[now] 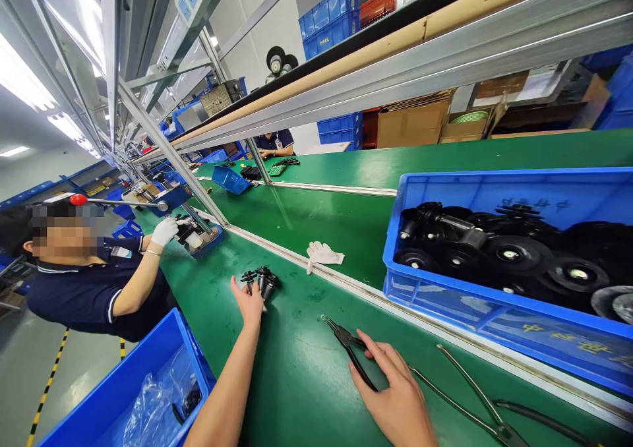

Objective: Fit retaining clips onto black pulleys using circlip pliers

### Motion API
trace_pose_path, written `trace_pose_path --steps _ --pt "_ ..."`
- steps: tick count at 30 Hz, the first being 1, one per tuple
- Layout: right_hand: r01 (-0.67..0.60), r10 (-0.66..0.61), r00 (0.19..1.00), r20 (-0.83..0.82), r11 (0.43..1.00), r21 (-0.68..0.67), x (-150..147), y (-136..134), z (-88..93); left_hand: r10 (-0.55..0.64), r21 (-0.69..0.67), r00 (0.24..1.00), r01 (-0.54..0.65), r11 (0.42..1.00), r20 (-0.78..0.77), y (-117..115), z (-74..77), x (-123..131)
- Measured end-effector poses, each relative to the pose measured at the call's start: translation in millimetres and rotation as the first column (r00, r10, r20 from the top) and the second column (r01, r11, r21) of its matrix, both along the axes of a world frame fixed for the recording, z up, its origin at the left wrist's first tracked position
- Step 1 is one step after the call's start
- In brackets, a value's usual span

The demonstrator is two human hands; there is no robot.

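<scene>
Over the green bench, my left hand (248, 305) reaches to a small cluster of black mechanical parts (268, 282), its fingers closed round one slim black part (249, 278) with a toothed or knobbed top. My right hand (393, 384) is wrapped round the dark handles of circlip pliers (342, 335), whose tips point up and left. A small metal ring (323, 317) shows at the plier tips. To the right of that hand lies a second, larger pair of pliers (499, 424), partly cut off by the frame edge.
A blue crate (395, 282) of black round parts stands at right. A white glove (324, 254) lies by the metal bench rail (366, 294). At left, a gloved co-worker (93, 289) works at a lever press (198, 233). Another blue bin (185, 338) with plastic bags sits below.
</scene>
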State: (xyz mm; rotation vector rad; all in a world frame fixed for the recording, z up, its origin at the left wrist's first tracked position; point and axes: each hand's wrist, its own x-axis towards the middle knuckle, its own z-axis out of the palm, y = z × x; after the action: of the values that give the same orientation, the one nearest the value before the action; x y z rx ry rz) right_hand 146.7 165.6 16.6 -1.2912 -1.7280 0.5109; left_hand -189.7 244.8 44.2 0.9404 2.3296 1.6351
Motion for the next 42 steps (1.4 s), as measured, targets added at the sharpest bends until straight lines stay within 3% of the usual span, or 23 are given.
trace_pose_path --steps 4,7,12,14,17,20,23,31,37,39,42 --pt "-0.011 0.011 1.0 -0.015 1.0 -0.011 -1 0 2.8 -0.098 0.213 0.979 0.059 0.975 0.177 -5 8.1 1" --pt "-0.011 0.01 1.0 -0.021 0.999 -0.04 -1 -1 4.9 -0.215 0.262 0.931 0.138 0.955 0.296 -6 23.7 -3" --pt "-0.008 0.006 0.999 -0.032 0.998 -0.062 0 -2 7.0 -0.343 0.312 0.901 0.257 0.915 0.265 -25 48.6 21" --pt "-0.003 0.001 0.999 -0.047 0.998 -0.057 -1 -3 7.0 -0.447 0.309 0.88 0.385 0.87 0.162 -41 45.5 45" --pt "-0.001 -0.001 0.998 -0.069 1.0 -0.029 -2 -4 6.8 -0.553 0.205 0.833 0.537 0.819 0.028 -63 24.3 80" --pt "-0.042 0.042 0.998 -0.053 0.999 0.014 -2 -6 8.2 -0.537 0.159 0.843 0.525 0.836 0.036 -75 0.4 98" --pt "-0.105 0.105 0.994 -0.009 0.994 0.043 -3 -8 11.9 -0.555 0.135 0.829 0.543 0.829 0.071 -78 -10.4 100" --pt "-0.085 0.084 0.996 0.02 0.995 0.058 -4 -9 14.2 -0.65 0.06 0.76 0.649 0.758 -0.006 -77 -10.4 101" --pt "-0.09 0.09 0.981 0.171 0.996 -0.007 -3 -10 7.9 -0.681 -0.016 0.718 0.687 0.727 -0.144 -77 -12.2 105" --pt "-0.087 0.087 0.98 0.181 0.996 -0.003 -3 -10 7.2 -0.726 -0.009 0.673 0.732 0.681 -0.142 -76 -8.7 102" --pt "-0.078 0.075 0.982 0.171 0.997 0.01 -2 -9 7.4 -0.826 0.009 0.544 0.836 0.549 -0.147 -75 -4.1 94"
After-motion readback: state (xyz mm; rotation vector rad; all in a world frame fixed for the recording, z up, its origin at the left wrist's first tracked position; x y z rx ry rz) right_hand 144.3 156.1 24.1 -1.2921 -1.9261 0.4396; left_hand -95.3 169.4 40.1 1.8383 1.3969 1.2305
